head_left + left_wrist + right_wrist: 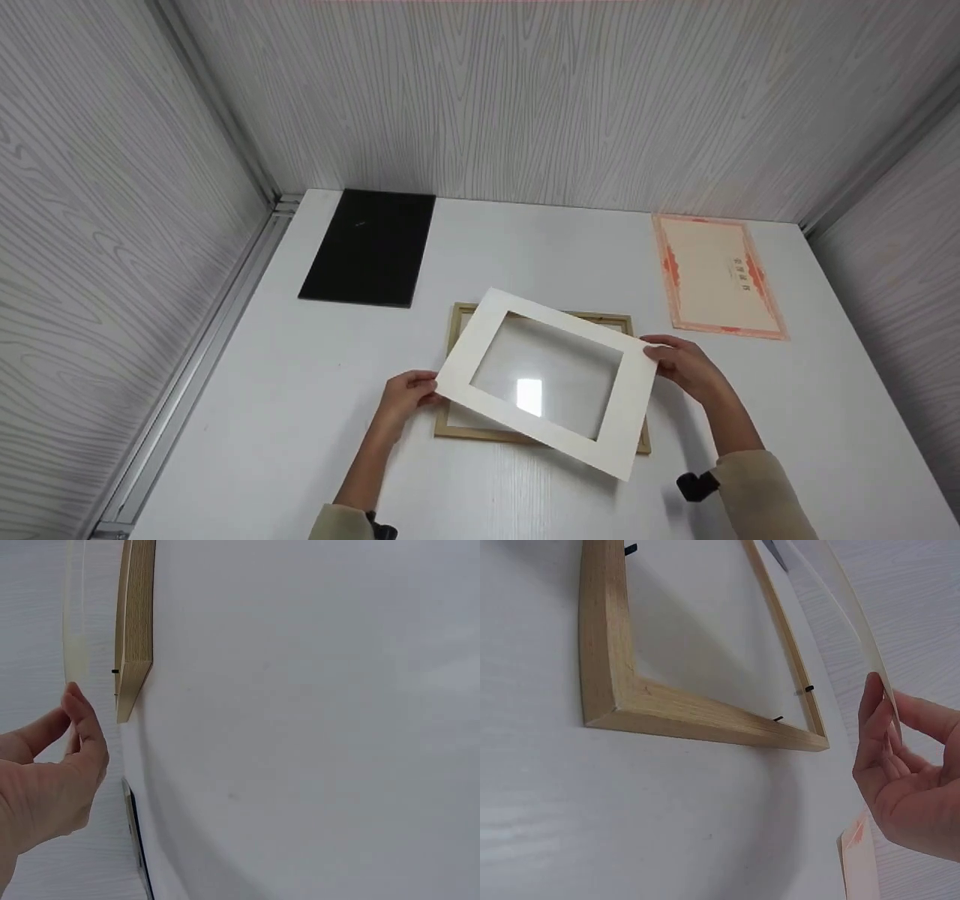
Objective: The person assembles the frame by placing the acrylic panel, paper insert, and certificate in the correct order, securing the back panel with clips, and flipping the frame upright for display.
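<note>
A white mat board point(634, 405) with a rectangular window is held tilted above a wooden picture frame point(476, 433) on the table. My left hand point(405, 397) pinches the mat's left corner between thumb and fingers. At the opposite end my right hand point(686, 364) pinches the upper right corner. The right wrist view shows the mat's thin edge point(870, 645) between thumb and fingers, apart from the frame point(697, 718). Small black tabs point(808, 688) stick out from the frame's inner sides. Through the window a bright reflection shows.
A black panel point(371, 247) lies at the back left of the white table point(300, 420). At the back right lies a certificate sheet point(716, 277) with an orange-red patterned border. Wood-grain walls point(487, 97) enclose the back and both sides.
</note>
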The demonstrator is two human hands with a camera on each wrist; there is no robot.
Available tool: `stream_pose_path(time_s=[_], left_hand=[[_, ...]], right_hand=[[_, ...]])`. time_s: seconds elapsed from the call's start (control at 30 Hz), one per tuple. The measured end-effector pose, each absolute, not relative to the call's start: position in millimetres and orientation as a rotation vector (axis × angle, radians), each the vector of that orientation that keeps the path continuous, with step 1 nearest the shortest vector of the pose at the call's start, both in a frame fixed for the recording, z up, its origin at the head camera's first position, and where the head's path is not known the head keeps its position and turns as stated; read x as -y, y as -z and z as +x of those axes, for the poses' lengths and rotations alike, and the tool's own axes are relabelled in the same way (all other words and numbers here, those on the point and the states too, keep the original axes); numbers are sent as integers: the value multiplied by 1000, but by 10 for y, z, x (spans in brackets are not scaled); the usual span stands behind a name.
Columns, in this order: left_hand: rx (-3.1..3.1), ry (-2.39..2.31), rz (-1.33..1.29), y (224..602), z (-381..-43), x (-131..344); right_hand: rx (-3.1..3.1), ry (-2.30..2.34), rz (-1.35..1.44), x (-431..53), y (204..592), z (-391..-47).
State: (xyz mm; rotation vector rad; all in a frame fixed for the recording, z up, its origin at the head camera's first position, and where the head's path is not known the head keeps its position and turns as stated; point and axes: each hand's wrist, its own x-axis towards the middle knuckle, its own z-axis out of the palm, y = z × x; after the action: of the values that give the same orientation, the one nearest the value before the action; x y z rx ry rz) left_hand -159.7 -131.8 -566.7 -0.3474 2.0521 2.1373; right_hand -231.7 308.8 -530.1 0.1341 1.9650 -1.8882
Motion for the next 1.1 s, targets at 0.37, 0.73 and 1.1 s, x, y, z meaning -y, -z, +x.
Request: stream_pose_path(time_s=[0.37,0.73,1.1], left_hand=[[-2275,-1866,-300,5655,-1459,1281],[-2684,-1476,-160,5600,-1394,1111],[-2815,-1325,-51,5598,-1346,1093]], right_hand=[[-2206,1910,239,-2886,5327,-2461],[-2715,1520,252,-2721,5502,-2663],[-2847,1338,162,-2604,5552,-2792]])
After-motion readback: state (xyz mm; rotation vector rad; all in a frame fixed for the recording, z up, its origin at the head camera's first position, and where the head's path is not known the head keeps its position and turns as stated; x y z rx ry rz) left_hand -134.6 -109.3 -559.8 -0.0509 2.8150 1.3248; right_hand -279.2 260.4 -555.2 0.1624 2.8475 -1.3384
